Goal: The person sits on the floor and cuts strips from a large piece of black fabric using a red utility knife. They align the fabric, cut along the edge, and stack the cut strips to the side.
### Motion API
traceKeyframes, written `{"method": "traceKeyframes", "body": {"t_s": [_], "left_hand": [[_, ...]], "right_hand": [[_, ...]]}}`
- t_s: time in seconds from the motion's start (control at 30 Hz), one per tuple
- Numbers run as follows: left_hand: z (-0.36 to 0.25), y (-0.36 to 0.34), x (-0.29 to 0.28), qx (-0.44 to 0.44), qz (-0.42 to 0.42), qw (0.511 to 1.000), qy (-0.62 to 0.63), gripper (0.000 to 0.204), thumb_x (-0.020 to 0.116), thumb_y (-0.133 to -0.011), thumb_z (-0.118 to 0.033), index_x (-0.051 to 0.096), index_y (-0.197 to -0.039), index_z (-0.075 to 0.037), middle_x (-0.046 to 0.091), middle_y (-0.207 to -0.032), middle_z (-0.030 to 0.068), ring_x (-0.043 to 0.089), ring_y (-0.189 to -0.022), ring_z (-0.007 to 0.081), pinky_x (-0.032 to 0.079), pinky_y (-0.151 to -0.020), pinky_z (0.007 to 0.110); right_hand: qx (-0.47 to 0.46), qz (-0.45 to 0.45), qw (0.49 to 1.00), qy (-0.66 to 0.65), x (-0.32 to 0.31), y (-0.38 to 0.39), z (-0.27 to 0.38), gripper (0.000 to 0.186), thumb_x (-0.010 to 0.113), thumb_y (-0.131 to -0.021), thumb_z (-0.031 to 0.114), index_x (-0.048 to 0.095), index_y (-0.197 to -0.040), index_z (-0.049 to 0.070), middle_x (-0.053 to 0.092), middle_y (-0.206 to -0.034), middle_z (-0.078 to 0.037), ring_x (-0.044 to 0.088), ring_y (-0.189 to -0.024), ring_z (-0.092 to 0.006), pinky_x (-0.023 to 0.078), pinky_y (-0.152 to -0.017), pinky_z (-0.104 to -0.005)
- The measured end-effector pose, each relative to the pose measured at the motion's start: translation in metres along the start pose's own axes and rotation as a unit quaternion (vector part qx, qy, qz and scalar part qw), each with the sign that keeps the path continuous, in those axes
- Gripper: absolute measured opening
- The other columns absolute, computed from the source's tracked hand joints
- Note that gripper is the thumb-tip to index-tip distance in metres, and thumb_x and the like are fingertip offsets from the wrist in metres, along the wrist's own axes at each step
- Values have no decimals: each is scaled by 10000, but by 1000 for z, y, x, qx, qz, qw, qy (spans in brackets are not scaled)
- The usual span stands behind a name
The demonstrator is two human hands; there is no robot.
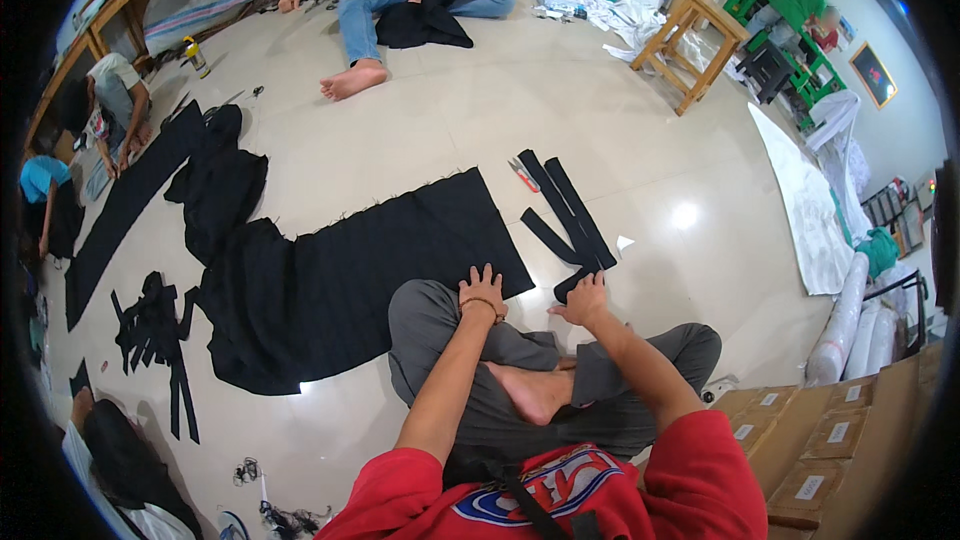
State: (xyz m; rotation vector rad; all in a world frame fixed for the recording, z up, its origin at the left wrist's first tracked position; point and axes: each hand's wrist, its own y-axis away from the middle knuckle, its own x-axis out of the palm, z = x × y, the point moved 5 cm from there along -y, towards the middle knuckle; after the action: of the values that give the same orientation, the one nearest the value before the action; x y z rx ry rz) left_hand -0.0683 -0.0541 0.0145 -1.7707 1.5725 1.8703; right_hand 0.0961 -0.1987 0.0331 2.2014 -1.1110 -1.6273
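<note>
Seated person viewed from above, legs crossed on a pale tiled floor [600,140]. The left hand [483,292] lies flat, fingers spread and holding nothing, on the near edge of a large black cloth sheet [370,270] where that edge meets the person's grey-trousered knee [425,315]. The right hand [583,302] rests with fingers loosely open on the near end of a bundle of black fabric strips [568,215]; whether the fingertips pinch the strip end cannot be told. The strips lie on the floor just right of the sheet, running away from the person, apart from the sheet's right edge. A small red-handled cutter [523,175] lies at the far left side of the strips, and a small white scrap [624,242] lies just right of them. The sheet extends leftward to a heap of crumpled black cloth [220,180]; further narrow black strips [150,325] lie well apart at the left. Another person in blue jeans [400,0] sits on the floor at the far side, near a wooden stool [695,40]. Cardboard boxes [830,440] stand at the lower right.
</note>
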Motion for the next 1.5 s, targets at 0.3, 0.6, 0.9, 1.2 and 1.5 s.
{"method": "traceKeyframes", "body": {"t_s": [0.3, 0.6, 0.9, 1.2, 1.5], "left_hand": [[8, 8, 6, 68, -124, 989, 33, 443, 578, -912, -425, 703, -1160, -79, 630, -1249, 127, 546, -1246, 301, 420, -1041, 498], [17, 20, -4, 51, -102, 993, 43, 458, 582, -909, -427, 696, -1185, -80, 635, -1297, 132, 566, -1242, 289, 442, -1036, 479], [11, 6, -11, 34, -136, 989, 53, 407, 669, -867, -380, 709, -1127, -70, 689, -1156, 150, 616, -1172, 313, 469, -1023, 473], [1, 8, -16, 19, -104, 991, 77, 462, 671, -865, -400, 697, -1182, -64, 669, -1206, 167, 636, -1145, 339, 493, -1007, 463], [3, 14, -12, -6, -50, 993, 102, 541, 629, -886, -471, 668, -1277, -100, 618, -1358, 138, 598, -1234, 343, 475, -1058, 444]], "right_hand": [[77, -78, 989, -103, -52, -27, -45, 218, 629, -849, 182, 767, -983, 78, 747, -1108, -130, 726, -1005, -266, 534, -917, -434], [179, 1, 932, -316, 12, -73, -37, 367, 656, -813, 229, 723, -1098, 8, 707, -1184, -188, 691, -1094, -333, 561, -932, -425], [-6, -38, 909, -415, -1, -74, 15, 337, 798, -665, 219, 757, -969, 79, 739, -1025, -169, 712, -980, -319, 565, -902, -388], [126, 9, 900, -417, -37, -110, -24, 310, 656, -822, 221, 726, -1062, 38, 696, -1173, -214, 675, -1116, -359, 555, -940, -441], [161, -156, 851, -475, -50, -131, -88, 259, 663, -849, 188, 694, -1077, 68, 685, -1161, -164, 657, -1125, -343, 548, -925, -457]]}}
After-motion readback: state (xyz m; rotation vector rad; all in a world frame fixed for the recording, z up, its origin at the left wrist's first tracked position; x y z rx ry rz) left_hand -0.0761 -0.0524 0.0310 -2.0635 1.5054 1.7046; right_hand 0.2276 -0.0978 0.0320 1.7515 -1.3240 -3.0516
